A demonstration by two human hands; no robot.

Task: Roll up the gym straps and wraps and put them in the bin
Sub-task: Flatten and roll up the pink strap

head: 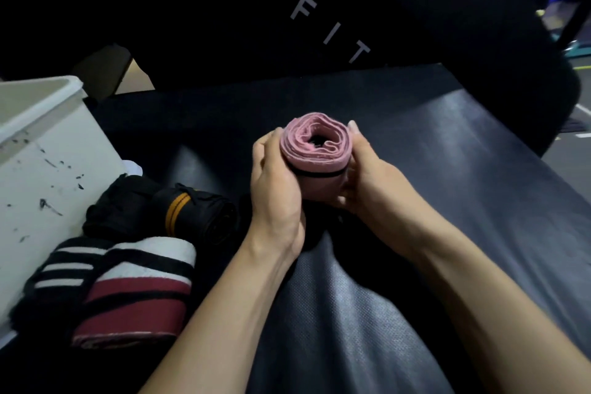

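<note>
Progress: pink wrap (315,150) is coiled into a full roll, held end-up at frame centre above the black padded counter (479,169). Left hand (275,182) and right hand (367,182) each cup one side, grip of both clasped on the roll. White bin (48,150) stands at left edge; its inside is not visible. Lower left, beside the bin, lie a black wrap with orange stripes (192,214) and a red, white and black wrap (140,294), which look rolled. Judgement: binning remains.
</note>
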